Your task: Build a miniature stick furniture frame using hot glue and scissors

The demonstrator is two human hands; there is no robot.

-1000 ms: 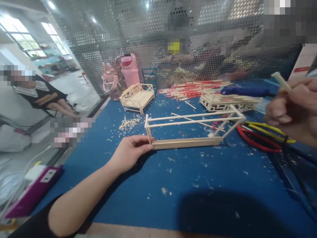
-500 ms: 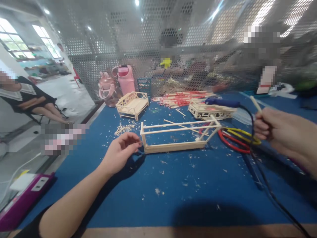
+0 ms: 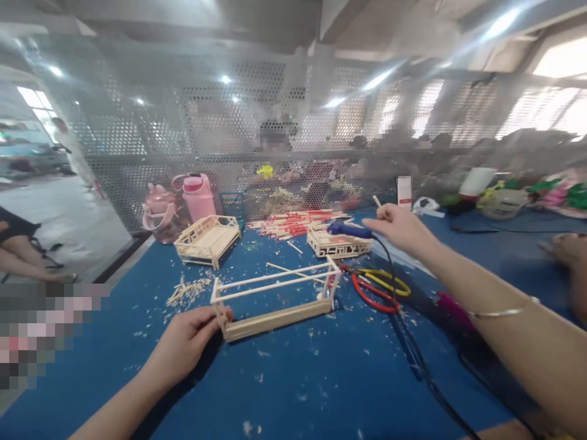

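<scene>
A small frame of pale wooden sticks (image 3: 279,321) stands on the blue table, with thin rails along its top and a thicker bar along its base. My left hand (image 3: 186,339) has its thumb and fingers around the left end post of this frame. Farther back on the right, my right hand (image 3: 403,229) pinches a short pale stick (image 3: 376,200), mostly hidden by the hand. Just left of that hand, a blue corded tool (image 3: 351,230) rests on an openwork wooden piece (image 3: 337,246).
A small wooden daybed model (image 3: 208,240) stands back left, before a pink bottle (image 3: 199,198). Red-and-pale sticks (image 3: 293,224) lie heaped by the perforated screen. Pliers with red and yellow handles (image 3: 373,299) lie right of the frame. Another person's hand (image 3: 568,250) shows far right.
My left hand has gone from beside the frame's end to gripping its post. My right hand has moved forward and left to near the blue tool, still holding the stick. The view has shifted right.
</scene>
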